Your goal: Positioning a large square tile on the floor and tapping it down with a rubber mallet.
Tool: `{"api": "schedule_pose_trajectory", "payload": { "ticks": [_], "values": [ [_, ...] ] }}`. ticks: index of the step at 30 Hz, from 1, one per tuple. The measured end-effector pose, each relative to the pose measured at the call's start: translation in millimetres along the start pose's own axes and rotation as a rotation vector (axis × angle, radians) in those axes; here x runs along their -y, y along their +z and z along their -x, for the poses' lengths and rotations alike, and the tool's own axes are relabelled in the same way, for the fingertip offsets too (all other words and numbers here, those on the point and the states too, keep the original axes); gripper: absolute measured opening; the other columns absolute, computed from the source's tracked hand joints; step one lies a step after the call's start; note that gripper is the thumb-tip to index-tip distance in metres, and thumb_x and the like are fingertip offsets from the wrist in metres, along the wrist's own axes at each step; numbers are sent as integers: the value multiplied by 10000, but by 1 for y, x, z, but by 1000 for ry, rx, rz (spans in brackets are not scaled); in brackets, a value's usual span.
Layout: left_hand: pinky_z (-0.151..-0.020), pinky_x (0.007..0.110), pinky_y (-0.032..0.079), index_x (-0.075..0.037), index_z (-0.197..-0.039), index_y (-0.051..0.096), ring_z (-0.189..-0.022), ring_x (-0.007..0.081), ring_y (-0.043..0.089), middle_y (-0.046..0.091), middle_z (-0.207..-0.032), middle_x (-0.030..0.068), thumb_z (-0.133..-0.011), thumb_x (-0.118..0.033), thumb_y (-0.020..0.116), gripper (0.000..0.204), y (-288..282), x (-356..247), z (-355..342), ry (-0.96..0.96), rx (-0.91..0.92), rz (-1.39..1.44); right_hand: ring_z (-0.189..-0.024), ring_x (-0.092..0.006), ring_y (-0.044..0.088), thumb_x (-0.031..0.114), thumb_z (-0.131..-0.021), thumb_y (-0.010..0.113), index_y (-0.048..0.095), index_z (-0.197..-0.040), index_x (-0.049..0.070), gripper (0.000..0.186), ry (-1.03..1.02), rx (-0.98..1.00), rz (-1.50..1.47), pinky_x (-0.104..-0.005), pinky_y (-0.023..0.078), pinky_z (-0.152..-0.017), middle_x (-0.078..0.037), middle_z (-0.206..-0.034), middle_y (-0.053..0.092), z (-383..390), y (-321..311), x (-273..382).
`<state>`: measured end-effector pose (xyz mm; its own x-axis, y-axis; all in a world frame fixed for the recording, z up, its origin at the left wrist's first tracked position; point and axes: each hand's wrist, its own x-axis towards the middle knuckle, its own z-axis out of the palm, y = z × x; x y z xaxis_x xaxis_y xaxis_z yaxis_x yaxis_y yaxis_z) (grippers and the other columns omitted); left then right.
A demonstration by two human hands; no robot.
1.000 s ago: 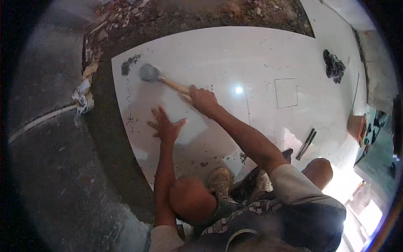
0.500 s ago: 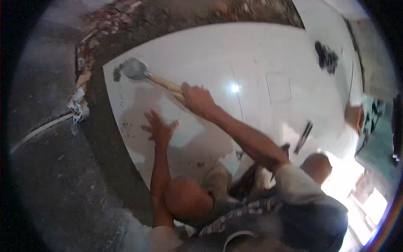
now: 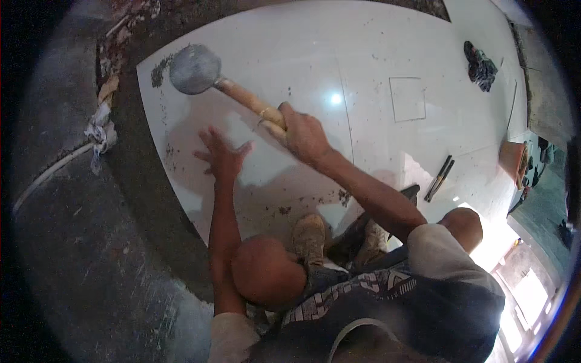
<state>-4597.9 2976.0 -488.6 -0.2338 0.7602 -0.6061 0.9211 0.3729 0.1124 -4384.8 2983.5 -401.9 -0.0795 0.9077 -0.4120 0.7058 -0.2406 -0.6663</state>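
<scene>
My right hand is wrapped round the wooden handle of a mallet. Its rounded grey head is over the far left corner of a large white floor tile, seemingly lifted off the surface. Dark crumbs of mortar lie by that corner. On the same tile, to the near side of the mallet, my left hand rests with its fingers spread, holding nothing.
Bare mortar and dark concrete floor border the tile on the left, with a pale pipe ending in rags. Rightward lie a two-legged dark tool, a crumpled dark cloth and an orange-brown container.
The mallet head has risen from the tile and looks larger. My left hand remains spread on the tile. The whole view has shifted slightly, moving the floor upward in the picture.
</scene>
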Motion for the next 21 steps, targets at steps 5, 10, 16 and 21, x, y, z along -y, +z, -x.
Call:
{"api": "schedule_pose_trajectory", "payload": {
  "ticks": [5, 10, 16, 21],
  "values": [
    [-851, 817, 267, -190, -1500, -8, -1319, 606, -60, -105, -1558, 96, -602, -703, 712, 1260, 22, 29, -15, 119, -104, -2, -725, -382, 640, 398, -935, 483, 471, -991, 37, 366, 54, 71, 287, -528, 494, -679, -200, -765, 631, -8, 39, -63],
    [-861, 810, 266, -169, -1499, -8, -1323, 602, -56, -115, -1556, 105, -585, -748, 683, 1284, 23, 18, -23, 120, -71, -25, -806, -348, 667, 399, -929, 488, 463, -1180, 85, 403, 150, 186, 255, -502, 522, -711, -182, -851, 659, 11, 51, -71],
    [-925, 781, 229, -176, -1504, 57, -1354, 559, -15, -38, -1561, 129, -679, -749, 600, 1141, 48, 66, -26, 422, -397, -105, -890, -383, 647, 540, -907, 462, 446, -1246, 107, 550, -12, 258, 253, -528, 498, -787, -213, -977, 654, 3, 35, -105],
    [-1009, 729, 136, -240, -1502, 129, -1374, 514, 59, 17, -1559, 146, -855, -573, 535, 834, 107, 94, 83, 355, -269, -276, -863, -385, 642, 530, -923, 450, 530, -1070, 91, 470, -242, 142, 439, -534, 504, -773, -188, -921, 650, -13, -18, -141]
  ]
}}
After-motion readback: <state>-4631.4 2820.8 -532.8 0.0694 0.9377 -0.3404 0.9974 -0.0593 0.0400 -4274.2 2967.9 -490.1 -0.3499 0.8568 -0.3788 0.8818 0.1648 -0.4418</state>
